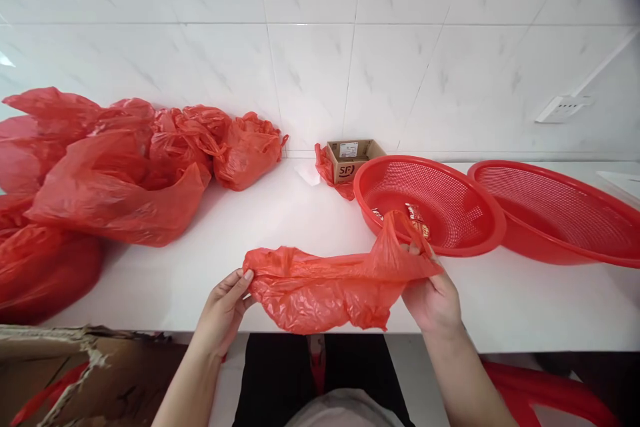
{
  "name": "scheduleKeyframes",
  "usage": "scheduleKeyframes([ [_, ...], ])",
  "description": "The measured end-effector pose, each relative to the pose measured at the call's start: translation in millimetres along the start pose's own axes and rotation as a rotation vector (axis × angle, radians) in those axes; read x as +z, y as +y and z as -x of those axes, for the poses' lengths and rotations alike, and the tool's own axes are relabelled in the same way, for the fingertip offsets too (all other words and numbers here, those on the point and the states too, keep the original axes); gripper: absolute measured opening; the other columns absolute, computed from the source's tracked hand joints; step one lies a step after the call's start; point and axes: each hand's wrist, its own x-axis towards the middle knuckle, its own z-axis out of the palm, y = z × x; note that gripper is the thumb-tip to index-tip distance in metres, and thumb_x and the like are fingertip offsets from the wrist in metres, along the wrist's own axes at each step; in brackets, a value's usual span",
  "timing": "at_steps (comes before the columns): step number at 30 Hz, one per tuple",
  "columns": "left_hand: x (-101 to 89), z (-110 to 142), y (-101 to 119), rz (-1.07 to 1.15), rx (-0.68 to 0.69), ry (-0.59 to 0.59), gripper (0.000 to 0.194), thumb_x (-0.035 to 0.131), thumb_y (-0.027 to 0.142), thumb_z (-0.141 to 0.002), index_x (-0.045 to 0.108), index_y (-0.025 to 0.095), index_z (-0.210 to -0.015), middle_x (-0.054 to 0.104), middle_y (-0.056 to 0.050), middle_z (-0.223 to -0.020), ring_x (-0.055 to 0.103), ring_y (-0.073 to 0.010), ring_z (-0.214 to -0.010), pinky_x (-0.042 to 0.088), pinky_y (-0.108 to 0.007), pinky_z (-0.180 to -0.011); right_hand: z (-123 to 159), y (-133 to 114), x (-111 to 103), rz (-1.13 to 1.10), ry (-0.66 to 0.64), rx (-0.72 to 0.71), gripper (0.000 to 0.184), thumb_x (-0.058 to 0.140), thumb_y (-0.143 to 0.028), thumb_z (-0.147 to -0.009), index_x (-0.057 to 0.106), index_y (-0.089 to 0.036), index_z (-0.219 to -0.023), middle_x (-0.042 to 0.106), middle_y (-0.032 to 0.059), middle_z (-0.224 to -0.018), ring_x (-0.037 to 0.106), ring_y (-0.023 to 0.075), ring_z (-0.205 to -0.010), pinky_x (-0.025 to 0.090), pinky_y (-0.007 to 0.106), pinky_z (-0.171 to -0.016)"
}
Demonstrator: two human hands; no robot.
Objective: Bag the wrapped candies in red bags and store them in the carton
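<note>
A thin red plastic bag (320, 287) is stretched sideways between my two hands, above the front edge of the white table (280, 220). My left hand (227, 303) pinches the bag's left end between thumb and fingers. At the other end, my right hand (433, 290) grips the bag near its handle loop; some of those fingers are hidden behind the plastic. The bag hangs limp and looks flat. Just beyond my right hand stands a red perforated basket (465, 213), with a few small wrapped packets (414, 213) inside it.
Several filled red bags (120, 193) crowd the table's left side. A small cardboard box (350, 163) sits by the tiled wall. Another red basket (550, 233) is at right. Below the table are a torn carton (45, 373) at left and a red stool (555, 393) at right.
</note>
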Motion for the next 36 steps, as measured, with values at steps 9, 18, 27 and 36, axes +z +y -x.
scheduleKeyframes([
  [9,44.5,46.0,27.1,-0.909,0.97,0.08,0.015,0.063,0.026,-0.086,0.064,0.026,-0.101,0.052,-0.007,-0.133,0.047,-0.0254,-0.128,0.038,-0.046,-0.108,2.3,-15.0,35.1,0.504,-0.693,-0.33,0.02,0.044,-0.017,-0.094,0.062,-0.023,-0.086,0.064,0.0027,-0.085,0.062,0.0167,-0.085,0.038,0.045,-0.106],
  [18,44.7,-4.6,-1.1,-1.668,0.598,-0.149,0.028,0.046,0.028,-0.093,0.073,0.023,-0.096,0.069,-0.007,-0.12,0.063,-0.0296,-0.108,0.036,-0.057,-0.105,16.6,-25.6,49.4,0.792,-1.005,-0.472,0.028,0.04,0.004,-0.069,0.051,-0.02,-0.078,0.061,0.0014,-0.081,0.059,0.0139,-0.082,0.042,0.042,-0.101],
  [27,20.2,-9.5,39.3,-1.491,0.469,0.233,0.029,0.047,0.038,-0.09,0.072,0.023,-0.087,0.074,-0.001,-0.104,0.068,-0.0207,-0.078,0.046,-0.03,-0.065,-1.0,-73.4,1.1,1.538,-0.883,-0.322,0.036,0.044,-0.004,-0.085,0.061,-0.022,-0.11,0.063,0.0081,-0.122,0.051,0.0272,-0.125,0.044,0.052,-0.103],
  [36,69.2,18.7,7.3,-1.187,0.67,0.166,0.023,0.054,0.031,-0.088,0.051,0.021,-0.067,0.059,0.002,-0.076,0.054,-0.0106,-0.056,0.042,-0.024,-0.056,16.0,-27.5,88.6,1.159,-0.277,-0.985,0.027,0.054,-0.008,-0.08,0.065,-0.025,-0.098,0.05,0.0065,-0.139,0.048,0.0325,-0.123,0.038,0.057,-0.106],
])
